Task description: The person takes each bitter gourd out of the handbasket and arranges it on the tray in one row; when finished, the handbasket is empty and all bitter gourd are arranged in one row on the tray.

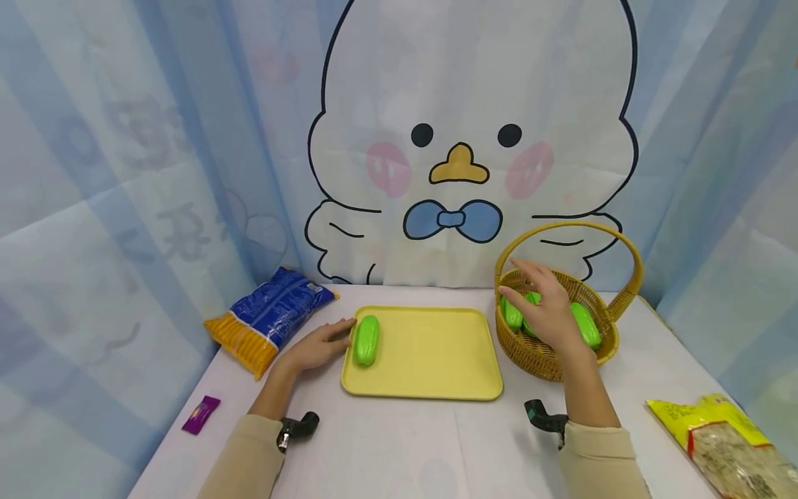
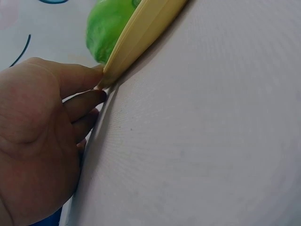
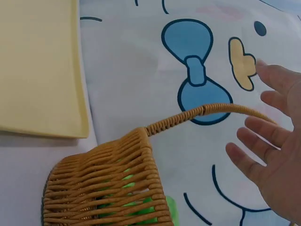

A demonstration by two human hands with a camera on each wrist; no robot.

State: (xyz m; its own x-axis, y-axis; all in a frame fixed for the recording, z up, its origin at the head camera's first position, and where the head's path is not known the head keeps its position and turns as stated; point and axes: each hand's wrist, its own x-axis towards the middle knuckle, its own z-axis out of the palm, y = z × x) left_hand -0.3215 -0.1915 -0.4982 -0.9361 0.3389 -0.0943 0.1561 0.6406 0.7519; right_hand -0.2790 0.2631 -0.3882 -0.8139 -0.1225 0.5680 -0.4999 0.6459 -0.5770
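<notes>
A glossy green oblong piece point(image 1: 366, 340) lies lengthwise near the left end of a yellow tray point(image 1: 430, 353). My left hand point(image 1: 320, 344) is at the tray's left edge; in the left wrist view its thumb and fingertips meet at the rim, beneath the green piece point(image 2: 107, 30). Over the wicker basket point(image 1: 536, 357), my right hand point(image 1: 548, 308) is raised with fingers spread and nothing in them. Several similar green pieces point(image 1: 584, 326) lie inside the basket, partly hidden by the hand. The right wrist view shows that hand point(image 3: 282, 146) beside the basket handle point(image 3: 174, 120).
A blue and orange snack bag point(image 1: 271, 319) lies at the back left, with a small purple packet point(image 1: 201, 415) nearer. A yellow bag with a clear window point(image 1: 726, 436) lies at the front right. Behind the white table point(image 1: 436, 450) hangs a printed curtain point(image 1: 461, 83).
</notes>
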